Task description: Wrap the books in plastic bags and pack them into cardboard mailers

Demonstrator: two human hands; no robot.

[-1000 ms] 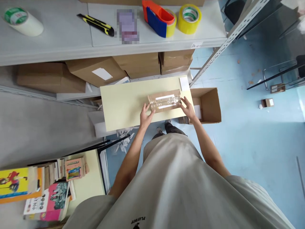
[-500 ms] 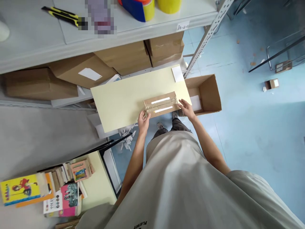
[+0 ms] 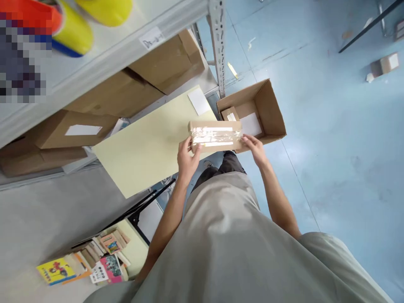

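Observation:
A small brown cardboard parcel, sealed with shiny clear tape, is held between both hands above the right end of a pale yellow table. My left hand grips its left end from below. My right hand holds its right end with the fingertips. Just beyond the parcel, an open cardboard box sits on the blue floor with a small brown packet and white paper inside.
A grey metal shelf at the upper left carries yellow tape rolls and has brown cartons beneath it. A white slip lies on the table's far end. Books are stacked at the lower left. Small boxes lie on the floor.
The parcel has been lifted off the yellow table and carried right, toward the open box on the floor. The view has swung to the right and tilted.

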